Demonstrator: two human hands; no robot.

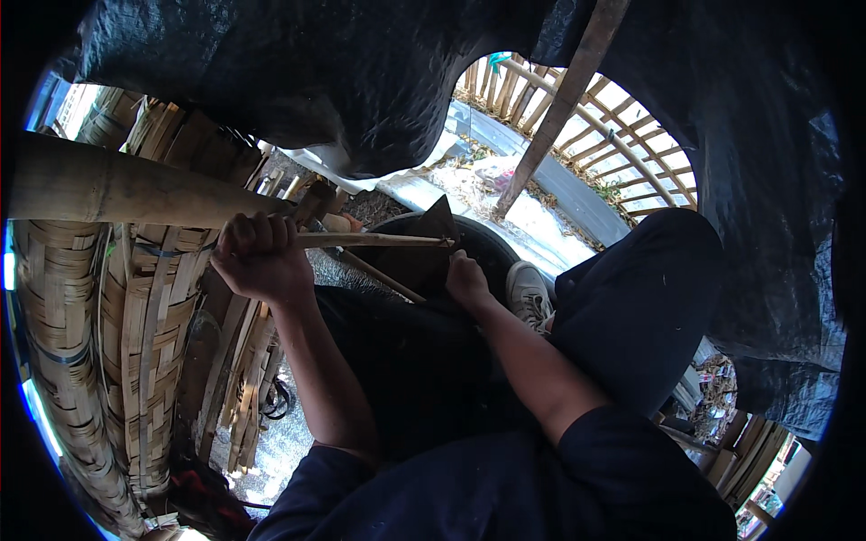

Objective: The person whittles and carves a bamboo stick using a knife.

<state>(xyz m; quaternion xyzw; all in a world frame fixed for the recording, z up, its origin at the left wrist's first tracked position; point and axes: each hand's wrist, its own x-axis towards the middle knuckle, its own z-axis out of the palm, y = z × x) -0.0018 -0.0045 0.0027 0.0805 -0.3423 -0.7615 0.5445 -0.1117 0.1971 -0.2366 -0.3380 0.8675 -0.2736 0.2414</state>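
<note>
My left hand [262, 257] is wrapped in a fist round the near end of a pale wooden handle [374, 240]. The handle runs rightward to a dark, pointed metal blade [439, 219], so the whole looks like a hoe or a similar tool. Close to the blade's lower right side, my right hand [469, 281] is closed; what its fingers hold is hidden. Beneath the blade stands a round black tub [494, 242], partly covered by the tool and my hands. A second thin stick [383, 276] slants below the handle.
A thick bamboo pole [117, 185] crosses at the left, above woven bamboo panels [59, 316]. Black plastic sheeting [271, 63] hangs overhead and at right. A wooden post [559, 108] slopes down beyond the tub. My shoe [529, 293] rests beside the tub.
</note>
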